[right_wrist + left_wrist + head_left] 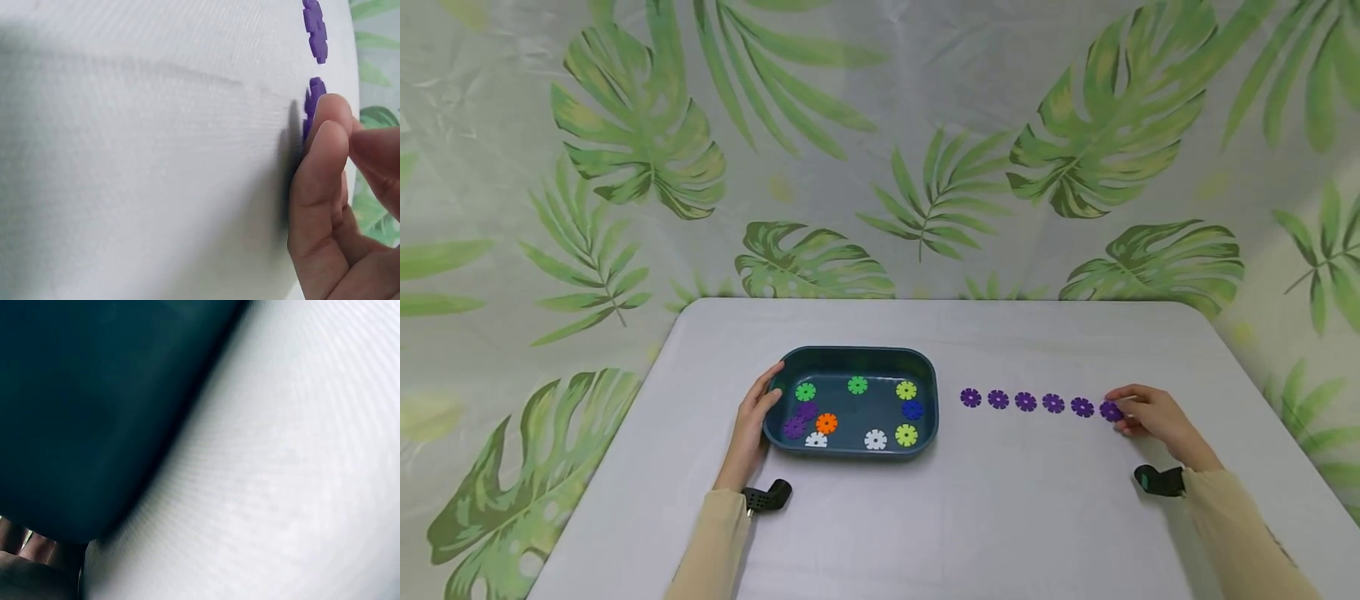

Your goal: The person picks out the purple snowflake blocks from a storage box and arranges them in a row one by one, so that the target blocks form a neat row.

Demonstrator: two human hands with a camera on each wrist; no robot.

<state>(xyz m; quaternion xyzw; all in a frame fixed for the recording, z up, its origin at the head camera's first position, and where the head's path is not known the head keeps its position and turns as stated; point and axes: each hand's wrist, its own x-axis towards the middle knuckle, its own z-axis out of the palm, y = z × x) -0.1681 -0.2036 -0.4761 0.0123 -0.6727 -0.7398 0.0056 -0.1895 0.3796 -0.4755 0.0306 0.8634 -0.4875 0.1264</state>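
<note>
**Purple discs in a row, one hand on the tray**

On the white table (1000,517), the right hand (1150,417) rests at the right-hand end of a row of purple discs (1026,401). Its fingers are curled, and the fingertips (328,134) pinch the last purple disc (1109,410) of the row, which lies on the cloth; the right wrist view shows the disc's notched edge peeping out above the fingertips, with the next disc lying just beyond it. The row counts six discs, evenly spaced, running from near the tray out toward the hand.

The left hand (752,421) lies against the left end of the dark teal tray (850,357), its fingers bent round the rim and holding it. The left wrist view shows only the tray's dark wall close up, the cloth and a little of the fingers. Inside the tray lie loose discs in green, yellow-green, blue, orange, white and purple.

No writing or label can be read anywhere.

The table has a pale, finely woven cover. Behind and beside it hangs a backdrop (880,150) printed with large green palm leaves.
</note>
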